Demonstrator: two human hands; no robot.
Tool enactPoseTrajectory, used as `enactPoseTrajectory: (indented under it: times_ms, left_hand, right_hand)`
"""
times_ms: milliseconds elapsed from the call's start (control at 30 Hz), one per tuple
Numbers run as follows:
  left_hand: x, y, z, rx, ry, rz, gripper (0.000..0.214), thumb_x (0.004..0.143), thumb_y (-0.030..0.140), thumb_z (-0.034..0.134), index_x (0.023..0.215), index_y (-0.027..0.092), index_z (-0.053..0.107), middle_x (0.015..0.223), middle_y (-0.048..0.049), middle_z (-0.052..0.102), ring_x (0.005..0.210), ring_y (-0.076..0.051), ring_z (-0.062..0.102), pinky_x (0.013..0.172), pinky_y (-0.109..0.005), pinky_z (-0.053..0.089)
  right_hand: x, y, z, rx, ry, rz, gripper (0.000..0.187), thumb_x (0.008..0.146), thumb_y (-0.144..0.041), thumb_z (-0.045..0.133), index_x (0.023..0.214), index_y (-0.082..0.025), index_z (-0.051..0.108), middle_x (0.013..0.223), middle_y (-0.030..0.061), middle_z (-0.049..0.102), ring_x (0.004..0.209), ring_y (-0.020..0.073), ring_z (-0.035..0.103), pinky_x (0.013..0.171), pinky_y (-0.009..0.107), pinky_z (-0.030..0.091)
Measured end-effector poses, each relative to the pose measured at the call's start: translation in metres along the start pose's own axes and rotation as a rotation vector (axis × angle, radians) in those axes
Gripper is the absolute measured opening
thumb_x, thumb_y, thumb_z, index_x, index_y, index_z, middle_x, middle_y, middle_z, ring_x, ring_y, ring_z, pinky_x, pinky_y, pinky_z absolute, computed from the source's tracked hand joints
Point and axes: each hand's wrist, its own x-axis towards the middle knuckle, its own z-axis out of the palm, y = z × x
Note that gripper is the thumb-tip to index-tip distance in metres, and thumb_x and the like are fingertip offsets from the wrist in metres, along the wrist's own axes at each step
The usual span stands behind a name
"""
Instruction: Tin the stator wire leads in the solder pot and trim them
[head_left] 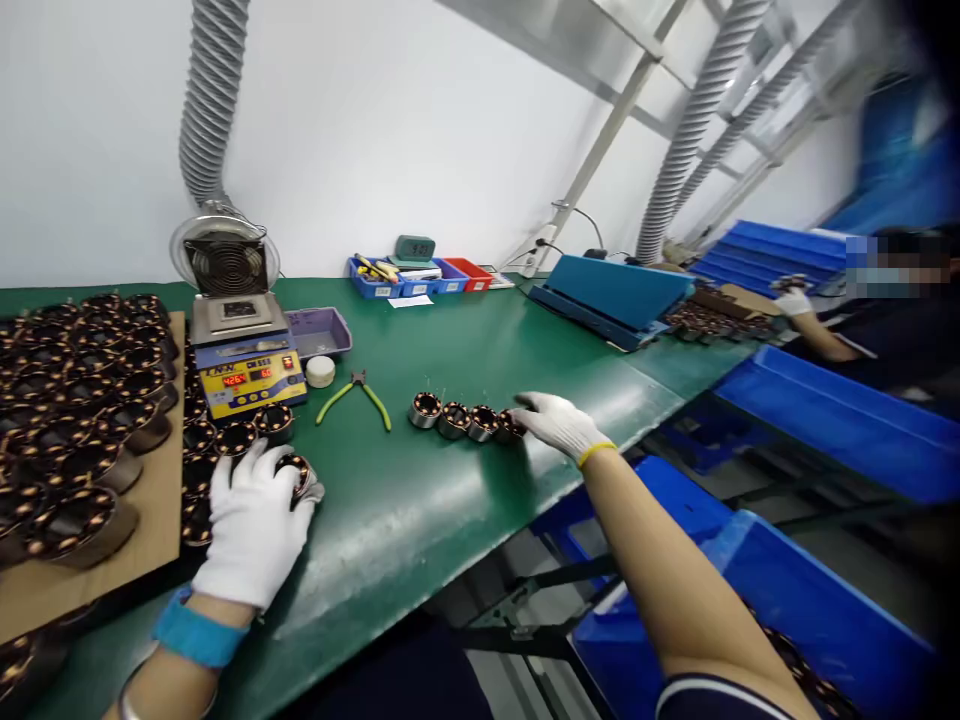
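My left hand (251, 520), in a white glove, is closed round a motor stator (301, 476), a dark ring with copper windings, at the edge of a group of similar stators (236, 438). Part of it is hidden by my fingers. To the right, my gloved right hand (561, 424) has its fingers on the end stator (508, 426) of a short row. The other stators (454, 420) in that row stand upright, side by side on the green bench (375, 500). Green-handled pliers (358, 378) lie spread beyond them.
Many stators (82, 440) crowd a board at left. Behind are a soldering hot plate (247, 375), a purple tray (321, 328) and small parts bins (450, 278). A blue folded rack (607, 295) stands farther right. Blue crates (810, 580) sit below the bench edge; a co-worker (892, 320) works beyond.
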Motion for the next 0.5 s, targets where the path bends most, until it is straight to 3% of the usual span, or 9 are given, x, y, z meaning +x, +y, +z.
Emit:
enactPoseTrajectory:
  times_ms: [100,133,233,300,400,500]
  left_hand:
    - [0.002,0.003,-0.002,-0.254,0.102,-0.089,0.026,0.088,0.04,0.054,0.09,0.018,0.068,0.121,-0.0105,0.057,0.108,-0.027,0.057,0.099,-0.044,0.043]
    - [0.002,0.004,-0.002,-0.344,0.137,-0.123,0.026,0.088,0.042,0.055,0.093,0.019,0.069,0.122,-0.0091,0.056,0.105,-0.025,0.059,0.094,-0.04,0.046]
    - [0.002,0.005,-0.008,-0.546,0.287,-0.175,0.022,0.087,0.041,0.06,0.096,0.023,0.069,0.117,-0.0069,0.055,0.102,-0.022,0.06,0.09,-0.037,0.049]
    - [-0.001,0.005,-0.017,-0.554,0.39,-0.18,0.019,0.085,0.038,0.064,0.093,0.021,0.068,0.111,-0.0084,0.058,0.099,-0.023,0.06,0.088,-0.039,0.05]
    - [-0.008,0.007,-0.028,-0.381,0.506,-0.243,0.014,0.077,0.03,0.067,0.086,0.019,0.066,0.101,-0.0095,0.063,0.095,-0.025,0.061,0.085,-0.039,0.052]
    - [-0.004,0.006,-0.015,-0.216,0.59,-0.335,0.017,0.07,0.031,0.07,0.085,0.023,0.066,0.1,-0.0097,0.066,0.086,-0.024,0.063,0.076,-0.035,0.055]
  right_hand:
    - [-0.024,-0.048,-0.002,0.265,0.151,-0.094,0.052,0.078,-0.039,0.059,0.124,-0.016,0.061,0.126,0.014,0.06,0.113,0.0282,0.058,0.099,0.041,0.045]
    - [-0.037,-0.071,0.002,0.445,0.046,-0.173,0.053,0.077,-0.04,0.06,0.124,-0.016,0.06,0.122,0.0133,0.062,0.109,0.0261,0.06,0.097,0.038,0.047]
    - [-0.08,-0.15,0.024,0.847,-0.649,-0.409,0.067,0.069,-0.045,0.069,0.128,-0.015,0.057,0.116,0.0133,0.065,0.09,0.0238,0.065,0.073,0.034,0.057]
    - [-0.106,-0.195,0.041,0.978,-0.864,-0.497,0.076,0.067,-0.049,0.071,0.131,-0.012,0.054,0.114,0.015,0.066,0.084,0.0243,0.066,0.065,0.033,0.057]
    - [-0.123,-0.233,0.063,1.075,-0.828,-0.521,0.072,0.066,-0.055,0.071,0.123,-0.013,0.061,0.104,0.0149,0.07,0.089,0.0296,0.067,0.072,0.038,0.059]
    - [-0.102,-0.254,0.089,1.053,-0.77,-0.473,0.058,0.061,-0.054,0.073,0.106,-0.018,0.071,0.092,0.0141,0.073,0.092,0.0353,0.068,0.075,0.041,0.06]
